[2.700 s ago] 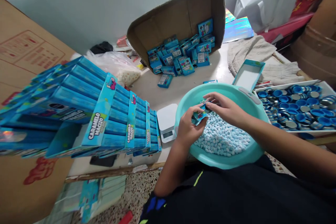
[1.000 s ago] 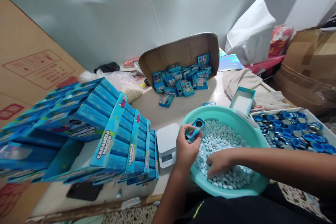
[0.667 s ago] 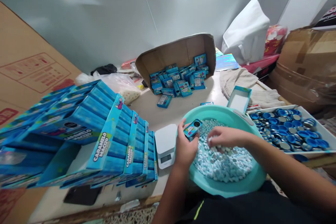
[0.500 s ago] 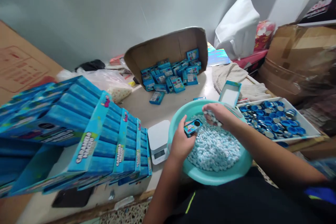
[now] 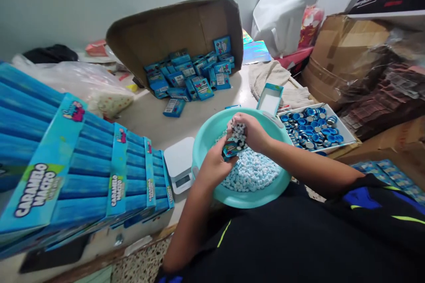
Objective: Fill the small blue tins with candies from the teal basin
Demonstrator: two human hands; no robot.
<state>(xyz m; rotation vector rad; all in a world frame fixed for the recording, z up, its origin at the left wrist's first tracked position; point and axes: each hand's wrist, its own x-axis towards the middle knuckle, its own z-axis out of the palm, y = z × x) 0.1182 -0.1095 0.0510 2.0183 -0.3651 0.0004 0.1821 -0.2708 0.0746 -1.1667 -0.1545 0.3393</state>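
My left hand (image 5: 215,161) is wrapped round a small blue candy box (image 5: 229,149), over the turquoise basin (image 5: 203,141). The box's top is partly covered by candies. Cupped right above it, my right hand (image 5: 252,131) holds a handful of small white and pale blue candies (image 5: 238,133) against the box opening. Below both hands, a heap of the same candies (image 5: 254,170) lies in the basin. Just left of the basin is a white kitchen scale (image 5: 179,159).
Display boxes (image 5: 83,163) packed with blue cartons stand at left. A tipped cardboard box (image 5: 166,28) holds several small blue boxes (image 5: 202,87). At right are a white tray (image 5: 348,137) of blue-and-silver lids (image 5: 310,127), an open blue box (image 5: 270,98) and a cloth (image 5: 274,77).
My right hand has moved left with its handful of candies, from the basin's far side to the top of the box in my left hand. The camera view has shifted right and down.
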